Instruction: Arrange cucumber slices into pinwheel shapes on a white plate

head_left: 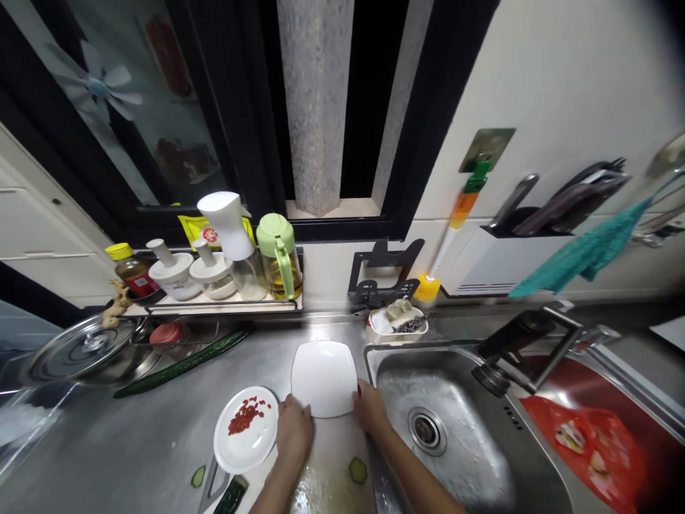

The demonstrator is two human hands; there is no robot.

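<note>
A white square plate [324,378] is between my two hands, over the counter just left of the sink. My left hand [294,427] grips its lower left edge, and my right hand [371,408] grips its right edge. The fingers beneath the plate are hidden. Left of my left hand, a round white plate [260,442] carries small red pieces [247,417]. Below it lies a cut piece of cucumber [231,495]. One cucumber slice [198,476] rests on the counter at left, and another slice [358,470] lies on the wet surface between my forearms.
The steel sink [465,421] is at right, with a faucet [529,343] and a red plastic bag [594,442] beyond it. A whole cucumber [187,360] lies below the seasoning rack [225,307]. A lidded pot [90,350] stands far left. Knives sit in a white holder [508,257].
</note>
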